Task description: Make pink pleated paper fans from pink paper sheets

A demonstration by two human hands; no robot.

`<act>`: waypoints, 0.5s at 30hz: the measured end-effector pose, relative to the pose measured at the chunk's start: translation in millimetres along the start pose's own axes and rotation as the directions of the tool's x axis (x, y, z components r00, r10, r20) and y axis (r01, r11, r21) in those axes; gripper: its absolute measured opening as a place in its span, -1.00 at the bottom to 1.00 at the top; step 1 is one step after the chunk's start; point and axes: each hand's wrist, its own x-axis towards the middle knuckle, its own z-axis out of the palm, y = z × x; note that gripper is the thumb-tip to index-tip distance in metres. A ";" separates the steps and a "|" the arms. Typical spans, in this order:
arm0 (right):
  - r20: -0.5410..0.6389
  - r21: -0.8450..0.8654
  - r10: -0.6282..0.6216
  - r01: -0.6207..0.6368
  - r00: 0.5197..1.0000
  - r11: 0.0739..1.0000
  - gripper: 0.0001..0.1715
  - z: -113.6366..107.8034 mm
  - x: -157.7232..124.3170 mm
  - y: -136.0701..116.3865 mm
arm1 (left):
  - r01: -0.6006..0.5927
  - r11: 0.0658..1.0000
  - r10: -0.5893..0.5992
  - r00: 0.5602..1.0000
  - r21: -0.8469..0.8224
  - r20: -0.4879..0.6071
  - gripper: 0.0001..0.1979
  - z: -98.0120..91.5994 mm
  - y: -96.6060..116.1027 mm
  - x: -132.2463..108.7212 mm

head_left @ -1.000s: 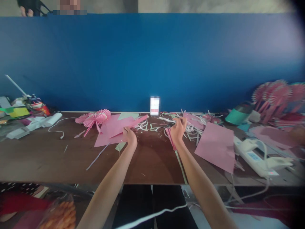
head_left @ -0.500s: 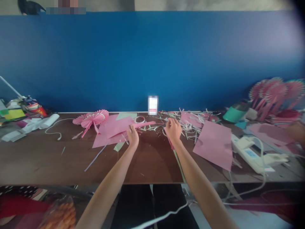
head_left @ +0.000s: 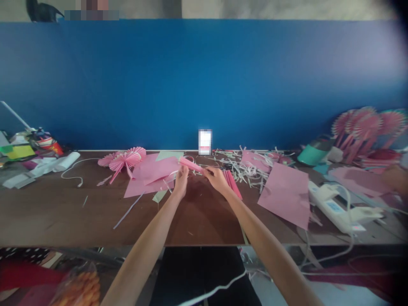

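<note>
Left hand [head_left: 181, 182] grips the folded pink paper [head_left: 191, 165] at its left end, right hand [head_left: 217, 180] pinches its right, and light, even pressure should suit it!

1. Wearer's hands [head_left: 218, 178]: 2.
2. Pleated pink pc. [head_left: 192, 165], held: 1.
3. Pink fans [head_left: 369, 124], R end: min. 3.
4. Lit screen [head_left: 205, 143]: 1.
5. Pwr. strip [head_left: 330, 207]: 1.
6. Teal-blk. obj. [head_left: 311, 154]: 1.
7. Wht. scraps [head_left: 253, 173]: many, uncountable.
</note>
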 end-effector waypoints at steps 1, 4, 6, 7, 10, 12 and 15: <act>-0.003 0.042 0.023 -0.023 1.000 0.999 -0.53 2.3 -0.1 -1.5 | 0.016 1.000 -0.015 0.998 -0.022 0.062 -0.61 2.7 -0.2 -1.8; 0.038 0.094 0.061 -0.064 0.997 0.994 -0.47 4.9 -2.0 -5.6 | 0.056 0.996 -0.043 0.983 -0.071 0.177 -0.65 7.6 -1.3 -5.7; 0.024 0.067 0.085 -0.087 0.996 0.994 -0.40 -1.2 -4.2 -6.4 | 0.084 0.991 -0.063 0.981 -0.108 0.182 -0.67 7.6 -1.5 -6.1; -0.015 0.023 0.113 -0.113 0.993 0.993 -0.37 -7.0 -5.6 -5.7 | 0.099 0.987 -0.077 0.983 -0.129 0.167 -0.67 7.0 -1.3 -5.6; -0.270 -0.249 0.217 -0.286 0.938 0.925 -0.45 -30.3 -11.0 0.6 | 0.146 0.971 -0.130 0.987 -0.187 0.100 -0.68 5.6 -0.2 -3.5; -0.393 -0.444 0.219 -0.393 0.893 0.805 -0.56 -43.9 -15.7 7.0 | 0.173 0.965 -0.157 0.983 -0.198 0.092 -0.69 6.2 0.0 -2.9; -0.397 -0.549 0.315 -0.498 0.862 0.671 -0.48 -52.3 -23.6 15.5 | 0.190 0.967 -0.171 0.978 -0.168 0.121 -0.69 8.7 -1.4 -3.7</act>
